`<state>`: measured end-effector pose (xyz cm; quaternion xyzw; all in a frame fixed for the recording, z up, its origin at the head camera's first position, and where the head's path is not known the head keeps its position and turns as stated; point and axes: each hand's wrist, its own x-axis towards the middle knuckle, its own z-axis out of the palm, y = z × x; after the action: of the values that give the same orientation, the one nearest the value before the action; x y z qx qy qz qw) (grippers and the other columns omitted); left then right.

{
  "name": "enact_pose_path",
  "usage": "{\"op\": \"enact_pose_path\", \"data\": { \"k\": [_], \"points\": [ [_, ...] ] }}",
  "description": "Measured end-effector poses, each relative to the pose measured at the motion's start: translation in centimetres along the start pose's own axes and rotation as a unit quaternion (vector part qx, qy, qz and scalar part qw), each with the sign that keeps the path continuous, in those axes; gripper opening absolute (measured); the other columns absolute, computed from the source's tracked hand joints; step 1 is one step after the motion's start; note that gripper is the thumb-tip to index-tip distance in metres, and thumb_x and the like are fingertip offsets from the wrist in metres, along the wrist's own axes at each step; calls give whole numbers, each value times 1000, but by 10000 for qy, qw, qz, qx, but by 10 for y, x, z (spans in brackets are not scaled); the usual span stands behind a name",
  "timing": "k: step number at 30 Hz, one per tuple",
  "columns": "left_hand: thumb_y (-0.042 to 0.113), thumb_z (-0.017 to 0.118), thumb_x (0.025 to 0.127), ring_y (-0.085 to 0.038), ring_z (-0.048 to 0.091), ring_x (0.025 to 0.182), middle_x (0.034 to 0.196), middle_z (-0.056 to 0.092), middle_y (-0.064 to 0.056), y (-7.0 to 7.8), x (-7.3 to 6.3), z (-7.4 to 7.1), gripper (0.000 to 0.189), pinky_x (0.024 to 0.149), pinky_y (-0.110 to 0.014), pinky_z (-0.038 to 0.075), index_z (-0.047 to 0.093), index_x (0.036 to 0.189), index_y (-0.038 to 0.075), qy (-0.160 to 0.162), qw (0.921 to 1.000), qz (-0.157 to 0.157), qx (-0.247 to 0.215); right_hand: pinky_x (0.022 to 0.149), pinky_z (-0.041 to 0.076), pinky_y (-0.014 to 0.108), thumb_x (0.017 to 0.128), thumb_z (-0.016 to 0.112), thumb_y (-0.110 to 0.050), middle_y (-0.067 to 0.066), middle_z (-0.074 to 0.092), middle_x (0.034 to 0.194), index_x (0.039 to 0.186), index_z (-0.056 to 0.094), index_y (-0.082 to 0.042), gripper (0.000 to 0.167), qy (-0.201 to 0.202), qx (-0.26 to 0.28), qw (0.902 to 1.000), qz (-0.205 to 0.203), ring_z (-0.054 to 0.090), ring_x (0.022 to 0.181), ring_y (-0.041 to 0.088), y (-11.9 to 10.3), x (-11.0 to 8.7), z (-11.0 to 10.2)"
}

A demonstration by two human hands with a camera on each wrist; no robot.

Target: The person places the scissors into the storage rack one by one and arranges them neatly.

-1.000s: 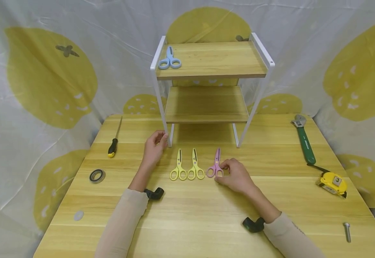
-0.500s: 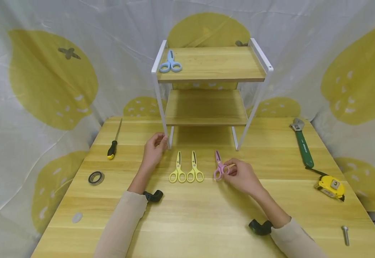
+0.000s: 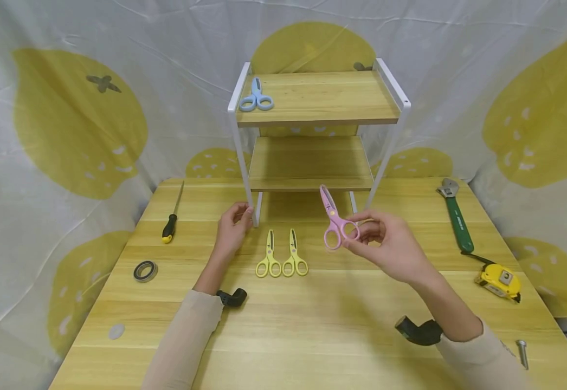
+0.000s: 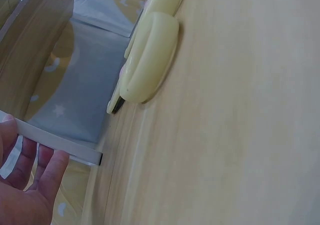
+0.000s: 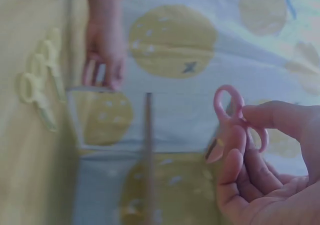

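Note:
My right hand pinches a pair of pink scissors by one handle loop, lifted above the table with the blades pointing up and away. In the right wrist view, thumb and fingers close on the pink handle. At the shelf's front left leg, my left hand holds the white metal post between thumb and fingers. Two pairs of yellow scissors, a left one and a right one, lie side by side in front of the shelf. Light blue scissors rest on the top board's left end.
The two-tier wooden shelf stands at the table's back. A screwdriver, bearing ring and pale disc lie on the left. On the right are a green-handled adjustable wrench, yellow tape measure and bolt.
My right hand has picked the pink scissors off the table and raised them, drifting slightly right at first. My left hand stays at the shelf leg.

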<state>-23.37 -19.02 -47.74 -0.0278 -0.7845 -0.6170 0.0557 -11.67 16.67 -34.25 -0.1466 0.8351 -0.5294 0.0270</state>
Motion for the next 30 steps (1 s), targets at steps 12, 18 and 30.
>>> {"op": "enact_pose_path", "data": {
  "k": [12, 18, 30],
  "points": [
    [33, 61, 105, -42, 63, 122, 126, 63, -24, 0, 0, -2, 40, 97, -37, 61, 62, 126, -1, 22, 9999, -94, -41, 68, 58, 21, 89, 82, -10, -2, 79, 90, 125, 67, -6, 40, 842, 258, 9921, -890, 73, 81, 15, -96, 51, -40],
    [29, 60, 106, -43, 61, 124, 129, 61, -27, 1, 0, -3, 40, 102, -46, 59, 61, 128, -4, -5, 9997, -184, -165, 72, 52, 25, 88, 84, -24, -1, 78, 92, 129, 66, -13, 46, 988, -84, 9942, -410, 71, 87, 14, -125, 106, -45],
    [33, 59, 106, -42, 63, 120, 126, 62, -26, -2, 0, 1, 43, 98, -40, 61, 61, 128, -4, -4, 9999, -88, -65, 69, 55, 25, 91, 79, -27, 1, 74, 104, 134, 65, -14, 47, 813, -360, 9956, 282, 71, 86, 15, -144, 181, -33]
  ]
}}
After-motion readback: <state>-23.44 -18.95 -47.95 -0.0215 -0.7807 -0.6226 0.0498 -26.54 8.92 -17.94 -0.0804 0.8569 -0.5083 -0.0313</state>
